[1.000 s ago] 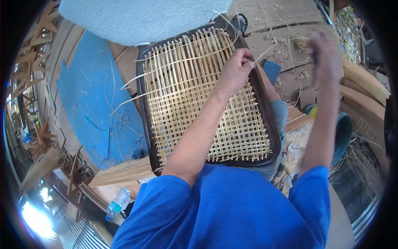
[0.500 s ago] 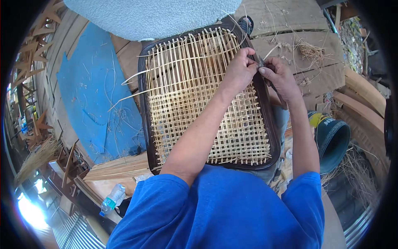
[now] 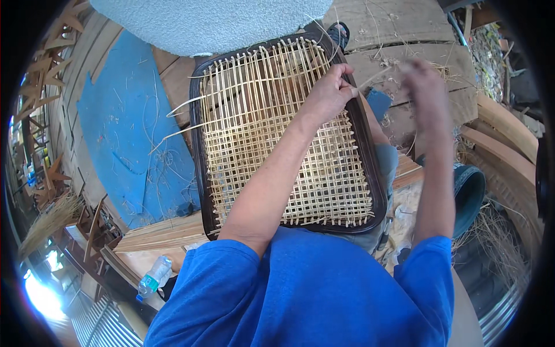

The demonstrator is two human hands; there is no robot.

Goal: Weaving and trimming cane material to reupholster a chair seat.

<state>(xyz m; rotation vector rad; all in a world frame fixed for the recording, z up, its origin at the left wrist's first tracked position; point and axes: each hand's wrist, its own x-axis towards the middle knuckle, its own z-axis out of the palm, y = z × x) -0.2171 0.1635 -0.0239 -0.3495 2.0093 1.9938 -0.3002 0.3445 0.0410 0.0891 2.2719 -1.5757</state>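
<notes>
A dark brown frame (image 3: 376, 179) with a woven cane panel (image 3: 277, 144) lies tilted across my lap. The weave is close at its near part and more open toward the far edge. At the frame's far right side, my left hand (image 3: 330, 92) pinches a pale cane strip (image 3: 374, 77) between thumb and fingers. This strip runs rightward toward my right hand (image 3: 426, 87), which is raised off the frame and smeared by motion. Its fingers cannot be made out, nor whether anything is in them. Loose cane ends (image 3: 179, 110) stick out past the frame's left side.
A blue sheet (image 3: 124, 133) strewn with cane scraps covers the planks at left. Beyond the frame is a light blue textured surface (image 3: 214, 26). A green bucket (image 3: 469, 194) lies at right beside curved wood pieces (image 3: 509, 124). A plastic bottle (image 3: 155, 277) is at lower left.
My right hand has left the frame's edge and my left hand, swinging outward to the right. My left hand stays at the rim, slightly lower. A small blue patch beside the frame is now uncovered.
</notes>
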